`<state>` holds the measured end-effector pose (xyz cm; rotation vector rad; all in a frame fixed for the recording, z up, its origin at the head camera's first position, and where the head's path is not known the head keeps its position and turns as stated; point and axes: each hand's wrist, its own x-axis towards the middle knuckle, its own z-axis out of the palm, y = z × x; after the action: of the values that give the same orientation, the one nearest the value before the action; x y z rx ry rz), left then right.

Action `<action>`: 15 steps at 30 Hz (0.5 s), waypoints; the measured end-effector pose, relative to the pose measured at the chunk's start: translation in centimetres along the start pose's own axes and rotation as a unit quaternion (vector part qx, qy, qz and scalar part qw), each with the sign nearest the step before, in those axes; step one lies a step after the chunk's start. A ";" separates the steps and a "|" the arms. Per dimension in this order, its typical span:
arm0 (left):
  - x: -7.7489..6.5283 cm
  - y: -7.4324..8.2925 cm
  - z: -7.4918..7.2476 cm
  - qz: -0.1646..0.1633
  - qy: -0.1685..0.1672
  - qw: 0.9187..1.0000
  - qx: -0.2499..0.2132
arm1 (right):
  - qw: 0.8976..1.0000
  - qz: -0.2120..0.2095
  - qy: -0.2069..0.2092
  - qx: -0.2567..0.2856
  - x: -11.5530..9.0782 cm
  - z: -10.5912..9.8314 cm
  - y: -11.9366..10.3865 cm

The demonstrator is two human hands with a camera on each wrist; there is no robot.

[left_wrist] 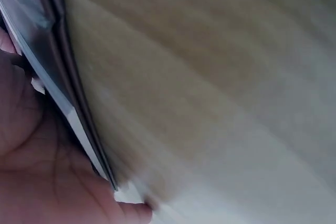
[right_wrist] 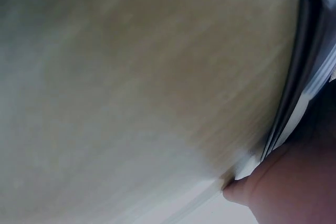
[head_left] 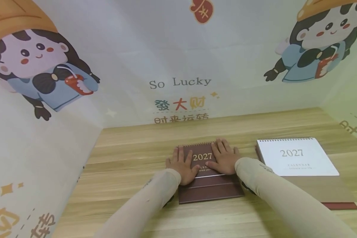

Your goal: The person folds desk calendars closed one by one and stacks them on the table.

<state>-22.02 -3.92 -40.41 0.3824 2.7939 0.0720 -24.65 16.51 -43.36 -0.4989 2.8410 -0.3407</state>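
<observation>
A dark maroon 2027 desk calendar [head_left: 202,157] lies on the wood-grain table in the head view, spiral binding at its far edge and its folded base toward me. My left hand [head_left: 182,166] rests on its left side, fingers straight and spread. On its right side my right hand [head_left: 225,157] lies the same way, thumb pointing inward. In the left wrist view the left palm [left_wrist: 47,156] lies against the calendar's side edge [left_wrist: 73,87]. The right wrist view shows the right hand [right_wrist: 294,187] along the opposite edge [right_wrist: 294,87].
To the right lies a second 2027 calendar [head_left: 297,157] with a white front page, a tan base and a red edge. Printed cloth walls [head_left: 131,66] with cartoon figures and lettering enclose the table [head_left: 131,142] at the back and both sides.
</observation>
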 end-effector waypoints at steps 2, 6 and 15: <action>0.1 0.0 0.1 0.000 -0.001 1.000 -0.006 | 1.000 0.002 0.001 -0.005 0.0 0.0 0.1; 0.4 -0.2 0.3 -0.002 -0.003 1.000 -0.017 | 1.000 0.003 0.002 -0.002 0.0 0.0 0.0; 1.0 -0.4 0.8 -0.008 -0.011 1.000 -0.025 | 1.000 0.007 0.001 -0.005 0.2 0.1 0.1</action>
<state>-22.77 -4.01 -41.47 0.3464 2.7673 0.1326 -24.84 16.47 -43.56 -0.4804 2.8480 -0.3232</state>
